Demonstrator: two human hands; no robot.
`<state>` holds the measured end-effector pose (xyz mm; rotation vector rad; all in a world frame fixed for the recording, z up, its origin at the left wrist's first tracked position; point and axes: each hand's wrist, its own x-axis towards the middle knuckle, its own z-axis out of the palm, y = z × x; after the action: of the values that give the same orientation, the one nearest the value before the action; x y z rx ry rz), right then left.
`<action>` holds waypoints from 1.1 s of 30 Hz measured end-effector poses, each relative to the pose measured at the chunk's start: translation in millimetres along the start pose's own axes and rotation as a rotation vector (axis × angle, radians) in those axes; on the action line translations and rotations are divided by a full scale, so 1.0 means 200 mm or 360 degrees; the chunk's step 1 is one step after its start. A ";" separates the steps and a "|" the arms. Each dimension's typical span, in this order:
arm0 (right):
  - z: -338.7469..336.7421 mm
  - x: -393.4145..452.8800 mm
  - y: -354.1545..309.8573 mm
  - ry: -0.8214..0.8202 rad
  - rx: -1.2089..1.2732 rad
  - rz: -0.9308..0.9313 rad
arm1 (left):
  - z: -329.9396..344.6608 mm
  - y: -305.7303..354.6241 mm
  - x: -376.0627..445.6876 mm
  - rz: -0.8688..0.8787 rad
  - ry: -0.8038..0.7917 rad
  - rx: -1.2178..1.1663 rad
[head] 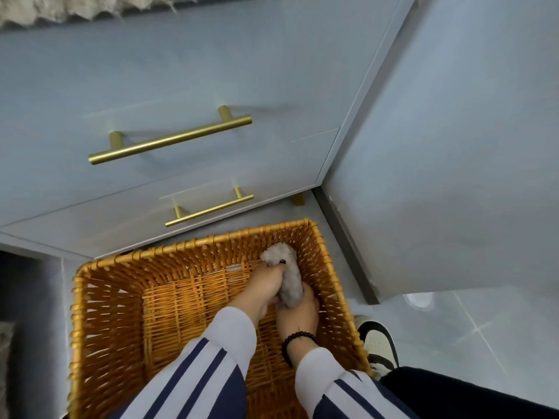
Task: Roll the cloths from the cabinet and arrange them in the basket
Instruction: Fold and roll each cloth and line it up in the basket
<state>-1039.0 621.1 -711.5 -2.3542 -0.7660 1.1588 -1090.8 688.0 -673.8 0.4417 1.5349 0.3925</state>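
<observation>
An orange wicker basket (96, 297) stands on the floor in front of the grey cabinet (181, 71). Inside its far right corner a rolled grey fluffy cloth (290, 276) lies against the right wall. My left hand (266, 285) grips the roll from the left near its far end. My right hand (298, 313), with a black bead bracelet at the wrist, holds its near end. More fluffy grey cloth (75, 7) hangs over the cabinet's top edge at the upper left.
Two closed drawers carry brass bar handles (169, 143) (208, 210). A grey wall panel (438, 146) rises right of the basket. A white and black shoe (378, 343) stands on the tiled floor beside the basket's right side.
</observation>
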 end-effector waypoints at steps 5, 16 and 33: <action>-0.01 -0.11 -0.02 0.0265 0.0334 0.0336 | 0.03 0.00 0.02 0.0025 0.0061 0.0028; -0.06 -0.09 0.02 -0.0010 0.1038 0.0800 | 0.10 0.01 0.02 0.0150 -0.0091 0.0193; -0.18 -0.02 0.02 -0.0331 0.1302 0.1126 | 0.05 0.06 -0.09 0.0028 -0.0098 0.0095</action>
<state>-1011.2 611.4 -691.1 -1.8041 0.4985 1.5974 -1079.9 689.9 -652.7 0.5098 1.4864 0.3448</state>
